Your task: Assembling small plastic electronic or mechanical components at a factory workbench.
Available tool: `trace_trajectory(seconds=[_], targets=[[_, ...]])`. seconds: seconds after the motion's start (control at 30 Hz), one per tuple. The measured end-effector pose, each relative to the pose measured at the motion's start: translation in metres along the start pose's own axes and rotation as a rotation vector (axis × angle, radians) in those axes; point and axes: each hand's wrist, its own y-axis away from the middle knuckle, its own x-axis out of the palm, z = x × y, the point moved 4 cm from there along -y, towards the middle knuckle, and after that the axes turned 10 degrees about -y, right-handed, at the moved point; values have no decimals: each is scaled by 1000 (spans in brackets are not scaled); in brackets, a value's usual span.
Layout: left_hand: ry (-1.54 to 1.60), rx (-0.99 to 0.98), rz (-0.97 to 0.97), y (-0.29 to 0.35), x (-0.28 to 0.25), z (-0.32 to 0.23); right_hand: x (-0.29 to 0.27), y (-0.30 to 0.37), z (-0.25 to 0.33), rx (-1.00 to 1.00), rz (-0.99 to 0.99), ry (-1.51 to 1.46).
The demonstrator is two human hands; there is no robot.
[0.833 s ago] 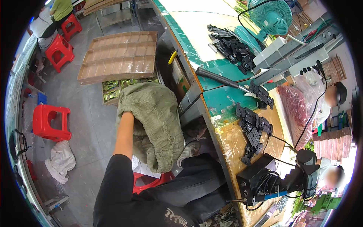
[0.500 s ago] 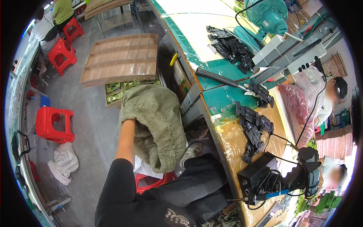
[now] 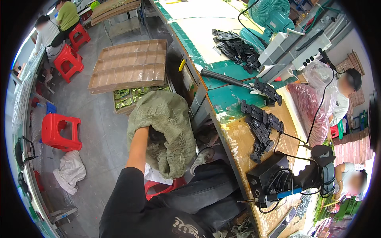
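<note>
My left forearm [image 3: 137, 150] reaches down into the mouth of a coarse olive-green woven sack [image 3: 162, 107]. The hand is hidden inside it, so neither its fingers nor anything they touch shows. Folds of the sack's rim gather beside my wrist, and something dark shows within the opening. My right hand is out of view. The sack is beside my bent leg, above a red stool [image 3: 152, 189] with white paper on it. To the right, several jointed black plastic parts [image 3: 262, 123] lie on the workbench [image 3: 234, 139].
Behind the sack, a brown divided tray [image 3: 127, 65] rests on green parts [image 3: 139, 92]. A red stool [image 3: 61, 131] and a white cloth bag [image 3: 70, 170] occupy the floor at left. The bench also holds a black box with cables [image 3: 266, 176] and a teal fan [image 3: 274, 16].
My left forearm has shifted slightly right at the sack's mouth. More of the dark inside shows beside my wrist. The whole view has moved a little.
</note>
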Motion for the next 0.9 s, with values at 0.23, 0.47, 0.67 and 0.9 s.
trace_trajectory(seconds=[0.23, 0.47, 0.67, 0.9], targets=[[-47, -23, 0, 1, -33, -6, 3, 15, -8, 37, 35, -9], [-105, -123, 108, -46, -54, -23, 9, 3, -4, 14, 183, -56], [-134, -124, 121, -38, -56, -72, 12, 5, -6, -126, 198, -31], [-140, -102, 117, -8, -60, -101, 14, 20, -69, -135, 241, 36]])
